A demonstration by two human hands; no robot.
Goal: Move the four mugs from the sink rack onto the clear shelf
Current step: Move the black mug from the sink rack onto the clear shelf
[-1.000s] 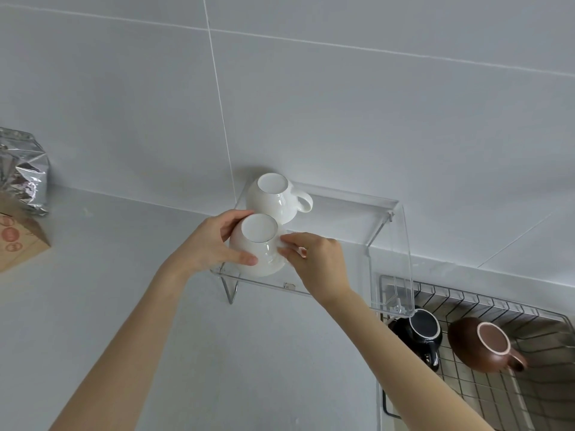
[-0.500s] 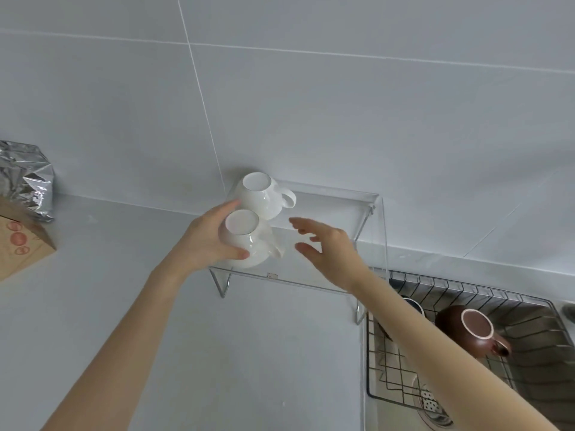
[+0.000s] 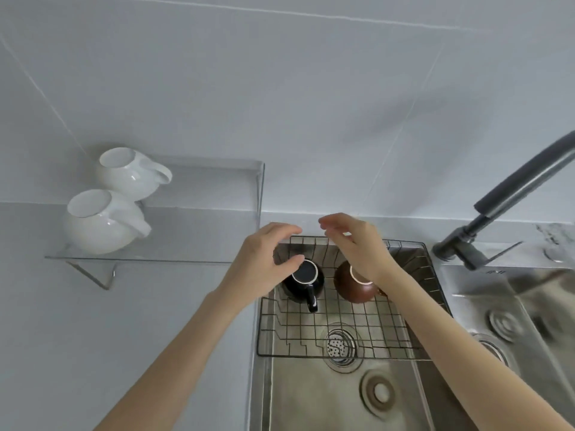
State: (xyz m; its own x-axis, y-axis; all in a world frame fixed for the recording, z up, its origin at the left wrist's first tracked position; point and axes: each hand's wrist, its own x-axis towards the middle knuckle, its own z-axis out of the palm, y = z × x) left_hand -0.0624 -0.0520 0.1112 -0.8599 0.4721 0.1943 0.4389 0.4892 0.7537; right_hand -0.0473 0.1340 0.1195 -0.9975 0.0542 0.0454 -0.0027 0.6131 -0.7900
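The right hand covers part of the brown mug, hiding most of its rim and its handle. The left hand overlaps the near edge of the black mug; whether its thumb touches the mug cannot be told, perhaps just above it. The faucet runs off the right edge. The second basin on the right is blurred.
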